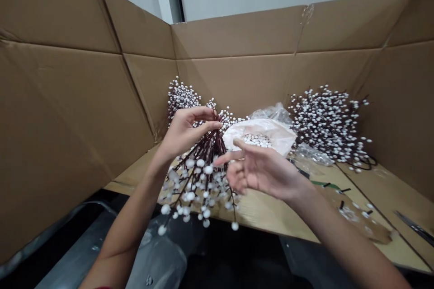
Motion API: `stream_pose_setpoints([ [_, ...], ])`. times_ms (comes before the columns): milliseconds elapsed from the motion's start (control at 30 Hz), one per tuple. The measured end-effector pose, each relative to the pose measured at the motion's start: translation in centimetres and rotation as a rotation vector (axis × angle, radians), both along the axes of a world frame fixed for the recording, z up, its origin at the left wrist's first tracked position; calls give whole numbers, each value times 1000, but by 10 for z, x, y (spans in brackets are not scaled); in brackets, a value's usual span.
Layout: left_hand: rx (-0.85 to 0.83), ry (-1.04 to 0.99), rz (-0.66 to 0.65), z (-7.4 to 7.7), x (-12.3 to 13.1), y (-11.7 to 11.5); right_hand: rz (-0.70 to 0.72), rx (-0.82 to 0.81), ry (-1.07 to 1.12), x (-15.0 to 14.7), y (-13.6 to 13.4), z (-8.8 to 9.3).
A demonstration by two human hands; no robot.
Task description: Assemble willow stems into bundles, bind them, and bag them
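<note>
Berry spray [200, 174] is clenched at its stems by left-hand fingers [203, 117], right-hand fingers [230, 157] held open just beside it.

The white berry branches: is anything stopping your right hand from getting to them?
Nothing visible stands in the way. The right hand is open, and its fingers reach right up to the white-berry branches that the left hand is holding.

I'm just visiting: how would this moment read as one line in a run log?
left hand: holds white-berry stem bunch | right hand: open, fingers spread, beside bunch | nearby: second berry bunch, cardboard wall
</note>
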State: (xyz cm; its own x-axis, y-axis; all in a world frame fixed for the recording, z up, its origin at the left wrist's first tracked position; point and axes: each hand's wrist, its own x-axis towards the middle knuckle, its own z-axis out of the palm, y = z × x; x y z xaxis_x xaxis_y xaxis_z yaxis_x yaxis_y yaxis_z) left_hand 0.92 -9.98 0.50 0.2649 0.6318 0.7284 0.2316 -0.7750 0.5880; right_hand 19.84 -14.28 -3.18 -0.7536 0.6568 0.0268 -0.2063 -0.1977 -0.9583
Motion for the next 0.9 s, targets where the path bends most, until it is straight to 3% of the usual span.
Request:
stream_pose_setpoints([
  [67,130,179,63,0,-4,-5,95,-252,45,-5,14,4],
  [133,324,356,153,0,-7,-14,148,-363,74,-12,22,9],
  [267,704,697,305,1,-11,-37,174,-409,149,-29,23,14],
  [400,827,955,431,0,-14,-66,69,-403,201,-46,24,14],
  [500,799,989,533,-7,-16,-87,41,-397,250,-55,27,11],
  [667,496,936,638,-30,-8,-109,-7,-205,206,-64,36,-1],
  [800,351,907,725,-67,3,-129,-64,-76,135,-71,41,-16],
  [900,325,930,647,-101,-8,-166,-64,13,110,-73,43,-28],
])
